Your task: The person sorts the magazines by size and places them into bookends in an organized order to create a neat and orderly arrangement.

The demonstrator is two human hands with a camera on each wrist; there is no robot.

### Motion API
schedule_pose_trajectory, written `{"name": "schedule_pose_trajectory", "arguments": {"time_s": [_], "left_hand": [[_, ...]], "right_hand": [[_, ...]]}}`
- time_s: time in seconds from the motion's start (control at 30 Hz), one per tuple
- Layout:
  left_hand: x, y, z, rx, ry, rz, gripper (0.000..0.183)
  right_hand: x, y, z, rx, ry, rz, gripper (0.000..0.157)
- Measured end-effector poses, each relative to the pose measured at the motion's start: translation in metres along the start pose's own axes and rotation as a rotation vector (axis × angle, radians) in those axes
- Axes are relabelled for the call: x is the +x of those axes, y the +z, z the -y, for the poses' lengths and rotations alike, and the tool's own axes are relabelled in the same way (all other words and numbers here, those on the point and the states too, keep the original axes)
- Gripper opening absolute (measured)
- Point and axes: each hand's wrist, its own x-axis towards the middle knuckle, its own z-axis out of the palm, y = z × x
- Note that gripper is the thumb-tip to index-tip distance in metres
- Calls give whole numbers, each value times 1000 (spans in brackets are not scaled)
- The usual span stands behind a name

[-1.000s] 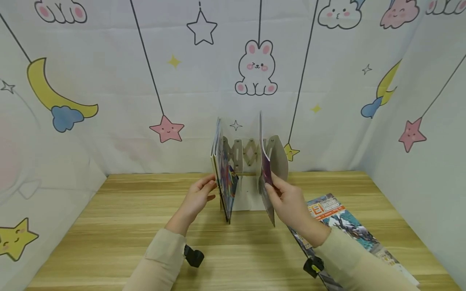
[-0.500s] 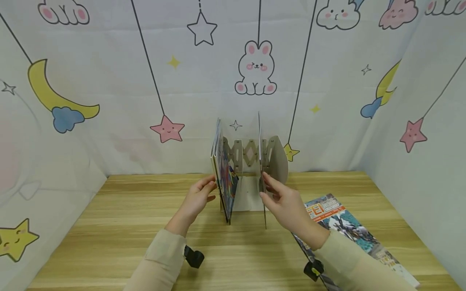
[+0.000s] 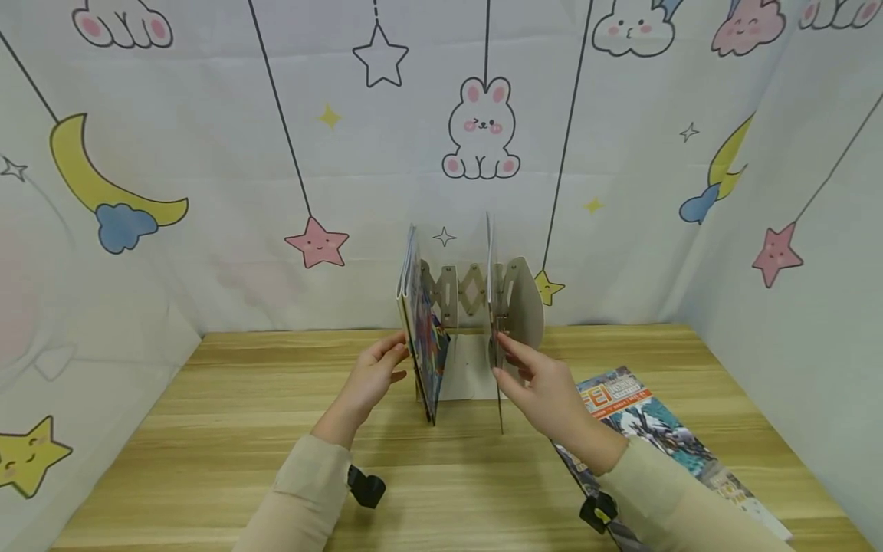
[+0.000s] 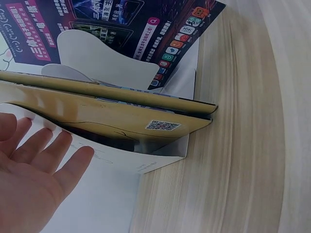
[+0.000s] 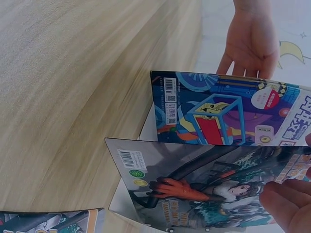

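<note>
Thin magazines (image 3: 419,330) stand upright against the left end of a pale metal book stand (image 3: 472,368). My left hand (image 3: 372,376) rests outstretched fingertips on that stand's outer left panel (image 4: 112,154). Near the right end, another magazine (image 5: 209,187) stands almost vertical, seen nearly edge-on in the head view. My right hand (image 3: 545,383) pinches its front edge. In the right wrist view, fingers (image 5: 286,204) lie over its cover, which shows a figure with an orange glove; the rest of the hand is out of frame. A gap separates it from the left magazines.
More magazines (image 3: 662,437) lie flat on the wooden table (image 3: 241,460) at the right, partly under my right forearm. A white curtain (image 3: 228,138) printed with stars, moons and rabbits surrounds the table. Behind the gap, the stand's folding lattice (image 3: 472,291) shows.
The magazine in my right hand has swung from a slant to nearly upright, its lower front corner moving left. My left hand has stayed at the left panel.
</note>
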Motion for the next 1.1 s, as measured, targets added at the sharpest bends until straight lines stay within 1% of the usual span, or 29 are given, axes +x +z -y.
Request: {"name": "schedule_pose_trajectory", "arguments": {"time_s": [0.17, 0.37, 0.47, 0.7, 0.93, 1.1], "left_hand": [[0, 0, 0, -1, -5, 1, 44], [-1, -1, 2, 1, -9, 1, 44], [-1, 0, 2, 4, -11, -7, 44], [-1, 1, 0, 4, -3, -14, 44], [0, 0, 0, 5, -7, -15, 44], [0, 0, 0, 7, -4, -17, 44]], "right_hand": [[0, -2, -1, -34, 26, 44, 50], [-2, -7, 0, -142, 93, 139, 53], [-3, -9, -1, -176, 119, 174, 53], [-5, -12, -9, -213, 121, 211, 50], [-8, -17, -13, -248, 169, 253, 50], [-8, -21, -18, -300, 172, 287, 49]]}}
